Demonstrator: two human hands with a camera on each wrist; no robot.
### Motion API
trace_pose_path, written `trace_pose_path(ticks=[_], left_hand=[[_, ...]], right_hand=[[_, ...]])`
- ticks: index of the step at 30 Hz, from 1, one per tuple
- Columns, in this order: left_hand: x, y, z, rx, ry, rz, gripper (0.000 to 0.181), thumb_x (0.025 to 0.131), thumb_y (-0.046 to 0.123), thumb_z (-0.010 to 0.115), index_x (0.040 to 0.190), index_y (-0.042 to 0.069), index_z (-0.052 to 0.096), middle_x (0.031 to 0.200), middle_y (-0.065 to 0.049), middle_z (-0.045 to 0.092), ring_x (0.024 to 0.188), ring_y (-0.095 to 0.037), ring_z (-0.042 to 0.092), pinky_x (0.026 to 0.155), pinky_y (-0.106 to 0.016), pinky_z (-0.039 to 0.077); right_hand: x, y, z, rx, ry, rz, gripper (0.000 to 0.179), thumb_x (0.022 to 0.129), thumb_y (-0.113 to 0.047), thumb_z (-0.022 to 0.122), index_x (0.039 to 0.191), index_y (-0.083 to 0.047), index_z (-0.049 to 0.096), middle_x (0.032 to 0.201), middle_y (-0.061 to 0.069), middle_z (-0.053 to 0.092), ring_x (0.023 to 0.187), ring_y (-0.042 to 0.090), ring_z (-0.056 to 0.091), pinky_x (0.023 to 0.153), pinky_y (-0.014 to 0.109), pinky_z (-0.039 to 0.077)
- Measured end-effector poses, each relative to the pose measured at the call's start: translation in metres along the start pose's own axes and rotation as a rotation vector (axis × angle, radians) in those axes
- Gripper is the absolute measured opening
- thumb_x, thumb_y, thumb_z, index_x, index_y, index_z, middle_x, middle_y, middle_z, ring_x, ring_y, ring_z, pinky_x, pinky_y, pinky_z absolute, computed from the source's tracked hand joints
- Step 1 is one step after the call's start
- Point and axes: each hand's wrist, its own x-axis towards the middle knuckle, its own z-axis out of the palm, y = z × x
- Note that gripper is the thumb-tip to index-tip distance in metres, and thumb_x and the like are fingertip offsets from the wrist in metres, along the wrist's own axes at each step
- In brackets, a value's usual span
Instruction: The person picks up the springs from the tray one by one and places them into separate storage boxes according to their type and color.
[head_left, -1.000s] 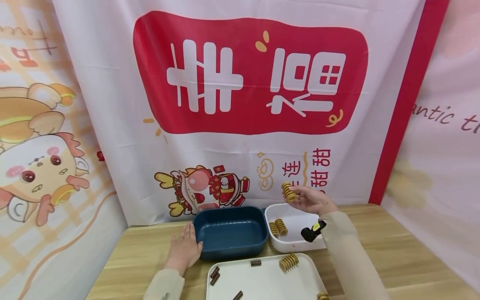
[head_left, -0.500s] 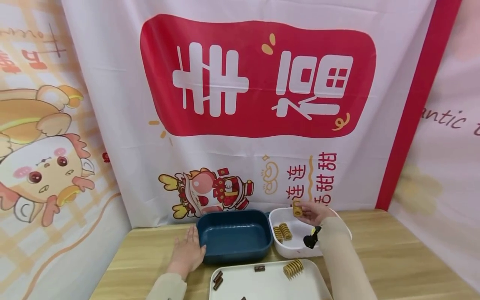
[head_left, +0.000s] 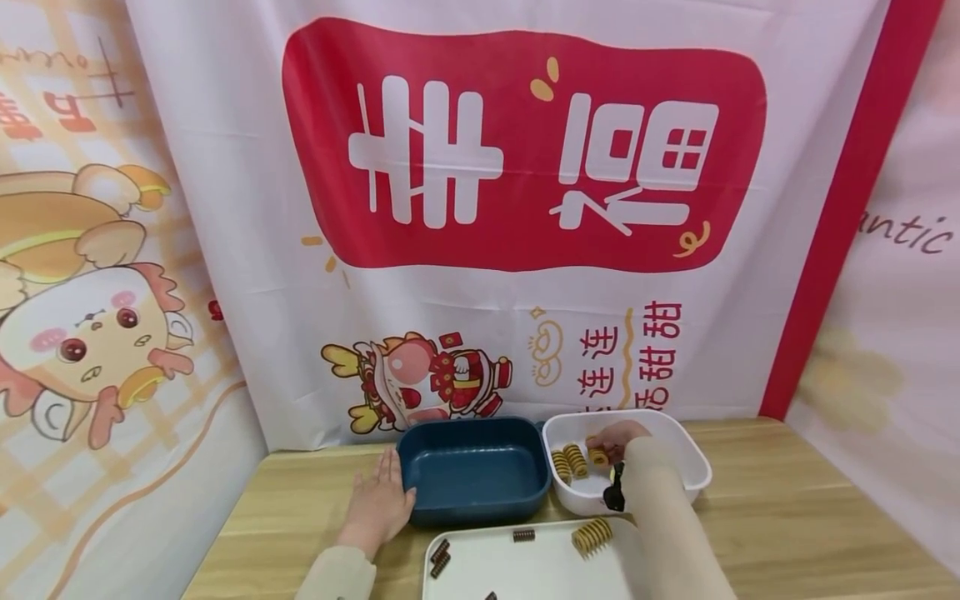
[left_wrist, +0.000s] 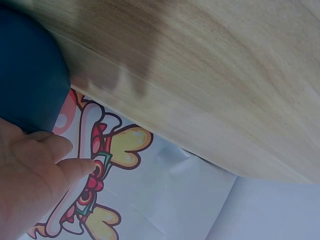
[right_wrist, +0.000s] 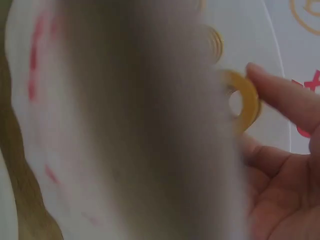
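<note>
My right hand is inside the white bin, pinching a yellow coil spring between thumb and fingers. The right wrist view shows that spring end on, its round hole visible; something blurred covers the middle of this view. Just left of it in the bin lie two more yellow springs side by side. My left hand lies with straight fingers against the left side of the dark blue bin. In the left wrist view, the left hand touches the blue bin's wall.
In front of the bins is a white tray bearing a larger yellow spring and several small brown springs. A printed cloth hangs right behind the bins. The wooden table extends to the right.
My right hand has come down from above the white bin into it, carrying the yellow spring beside the other two. The left hand stays at the blue bin; the head view has shifted slightly.
</note>
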Motion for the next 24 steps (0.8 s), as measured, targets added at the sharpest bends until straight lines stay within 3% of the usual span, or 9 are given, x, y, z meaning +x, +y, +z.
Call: trace_pose_path(ticks=[4,9,16,24], left_hand=[[0.000,0.000,-0.002,0.002,0.000,0.002,0.065,0.095,0.026,0.050,0.139,-0.017,0.029,0.146,-0.031,0.027,0.135,-0.044,0.026,0.103,-0.065,0.020],[0.000,0.002,-0.003,-0.008,-0.006,-0.003,0.065,0.094,0.026,0.050,0.139,-0.017,0.028,0.146,-0.032,0.026,0.135,-0.044,0.026,0.103,-0.065,0.019],[0.000,0.003,-0.001,-0.019,-0.012,-0.004,0.066,0.094,0.026,0.050,0.139,-0.017,0.028,0.146,-0.032,0.026,0.135,-0.045,0.026,0.104,-0.065,0.018],[0.001,0.000,0.000,-0.010,-0.010,-0.006,0.066,0.094,0.026,0.049,0.139,-0.017,0.027,0.147,-0.032,0.025,0.135,-0.045,0.025,0.104,-0.065,0.018]], right_hand=[[0.000,-0.002,0.007,-0.283,0.098,-0.005,0.028,0.084,-0.025,0.071,0.066,-0.009,0.057,0.060,0.000,0.053,0.055,0.010,0.048,0.053,0.020,0.041],[0.003,-0.002,0.012,-0.403,0.188,-0.019,0.029,0.074,-0.025,0.080,0.063,-0.006,0.061,0.060,0.002,0.056,0.056,0.012,0.051,0.055,0.022,0.043],[0.010,-0.004,0.012,-0.427,0.206,0.042,0.027,0.071,-0.023,0.083,0.078,-0.001,0.067,0.075,0.007,0.062,0.071,0.019,0.058,0.066,0.029,0.049],[-0.010,-0.009,0.005,-0.251,0.255,-0.020,0.022,0.071,-0.013,0.079,0.073,0.001,0.062,0.069,0.014,0.064,0.054,0.017,0.060,0.051,0.025,0.049]])
